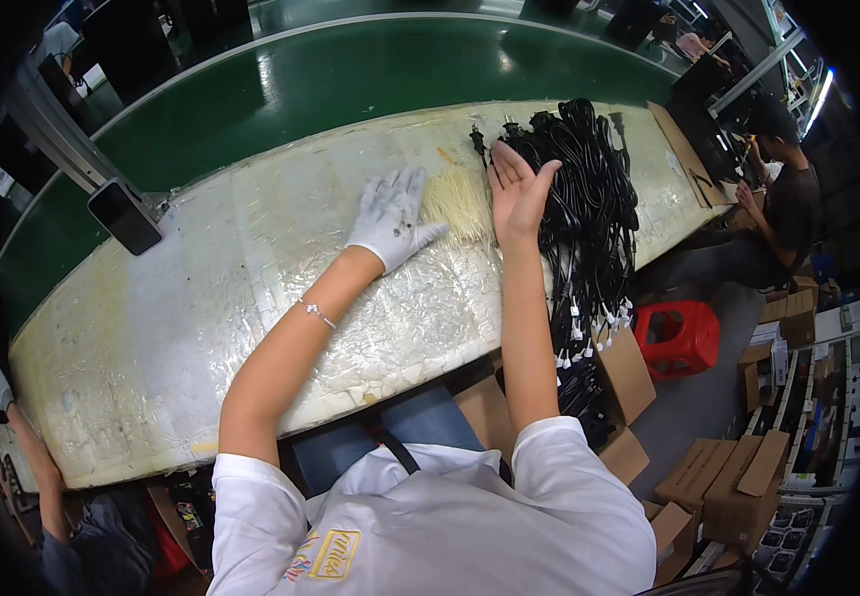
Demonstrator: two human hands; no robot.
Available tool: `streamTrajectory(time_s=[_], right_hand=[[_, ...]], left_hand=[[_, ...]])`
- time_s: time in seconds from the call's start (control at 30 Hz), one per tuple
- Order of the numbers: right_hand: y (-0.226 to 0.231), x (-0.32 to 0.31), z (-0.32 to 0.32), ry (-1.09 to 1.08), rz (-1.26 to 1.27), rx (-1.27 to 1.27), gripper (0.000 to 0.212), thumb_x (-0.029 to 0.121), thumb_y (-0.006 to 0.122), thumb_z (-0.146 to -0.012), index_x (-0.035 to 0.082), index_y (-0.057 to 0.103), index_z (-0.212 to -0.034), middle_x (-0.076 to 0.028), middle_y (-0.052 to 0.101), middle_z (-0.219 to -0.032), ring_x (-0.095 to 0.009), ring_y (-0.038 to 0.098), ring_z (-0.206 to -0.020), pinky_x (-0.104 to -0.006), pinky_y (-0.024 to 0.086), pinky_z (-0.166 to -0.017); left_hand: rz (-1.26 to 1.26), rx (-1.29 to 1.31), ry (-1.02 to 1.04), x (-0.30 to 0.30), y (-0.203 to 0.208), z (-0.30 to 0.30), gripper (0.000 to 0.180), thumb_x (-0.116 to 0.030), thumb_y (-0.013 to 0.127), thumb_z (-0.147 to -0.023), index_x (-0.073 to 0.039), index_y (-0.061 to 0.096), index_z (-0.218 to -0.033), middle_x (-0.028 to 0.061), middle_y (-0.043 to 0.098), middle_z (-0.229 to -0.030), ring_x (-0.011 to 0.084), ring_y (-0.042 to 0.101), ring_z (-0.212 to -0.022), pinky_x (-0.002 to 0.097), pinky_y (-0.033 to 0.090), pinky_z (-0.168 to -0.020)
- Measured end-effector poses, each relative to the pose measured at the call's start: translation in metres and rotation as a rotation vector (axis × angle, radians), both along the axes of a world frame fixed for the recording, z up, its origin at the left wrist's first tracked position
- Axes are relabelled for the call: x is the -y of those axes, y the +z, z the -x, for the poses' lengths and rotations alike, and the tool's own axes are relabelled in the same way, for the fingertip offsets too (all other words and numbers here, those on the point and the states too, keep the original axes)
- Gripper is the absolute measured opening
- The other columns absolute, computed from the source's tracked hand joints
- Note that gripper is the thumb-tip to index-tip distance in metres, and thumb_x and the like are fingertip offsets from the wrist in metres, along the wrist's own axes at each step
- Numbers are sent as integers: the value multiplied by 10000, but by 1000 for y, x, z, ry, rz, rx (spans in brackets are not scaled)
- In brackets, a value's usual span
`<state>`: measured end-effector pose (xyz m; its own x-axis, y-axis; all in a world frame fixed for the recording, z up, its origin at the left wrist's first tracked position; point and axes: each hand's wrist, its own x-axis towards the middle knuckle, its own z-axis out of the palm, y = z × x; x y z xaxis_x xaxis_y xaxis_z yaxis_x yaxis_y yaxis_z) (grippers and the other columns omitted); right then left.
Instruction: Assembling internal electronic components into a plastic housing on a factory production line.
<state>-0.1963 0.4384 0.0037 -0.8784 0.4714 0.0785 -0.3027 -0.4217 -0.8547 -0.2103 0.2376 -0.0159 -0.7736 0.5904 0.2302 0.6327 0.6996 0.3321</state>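
Observation:
My left hand (390, 219), in a white work glove with dark smudges, lies with fingers stretched against the left side of a spread of thin cream-coloured strips (457, 207), which look like cable ties. On the other side of the strips stands my right hand (519, 197), bare, palm partly turned up, fingers straight and thumb apart. Neither hand grips anything. Just right of it lies a large heap of black power cords (589, 184) with plugs at the far end. White connectors (589, 323) on the cords hang over the near table edge.
The long table (187, 328) has a clear, wrinkled plastic cover. A phone-like device (124, 217) is mounted at the far left edge. Right of me are a red stool (678, 340) and cardboard boxes (713, 477). Other people sit at the left and right ends.

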Motion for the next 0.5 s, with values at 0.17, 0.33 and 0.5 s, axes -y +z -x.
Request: streamTrajectory(time_s=[0.17,0.33,0.5], right_hand=[[-1,-5,-10,-611,-576,21,638,523,319,-1012,4,686,-947,-81,670,-891,-223,598,-761,-297,457,-717],[-16,75,-21,-270,-1263,-474,118,112,589,-865,4,617,-824,-149,624,-854,-314,609,-819,-370,495,-721],[-23,138,-28,178,-1519,-517,207,90,595,-821,-36,621,-983,-190,620,-1075,-357,578,-1005,-427,480,-877]], left_hand=[[-258,64,127,9,-3,17,783,-588,377,-947,-52,239,-1502,197,304,-1523,352,277,-1415,469,191,-1161],[-446,-165,297,45,-15,67,728,-539,383,-957,-91,230,-1511,181,331,-1515,350,294,-1406,461,229,-1150],[-9,-21,469,77,-25,88,590,-456,428,-937,-139,435,-1434,122,395,-1495,287,304,-1413,439,233,-1144]])
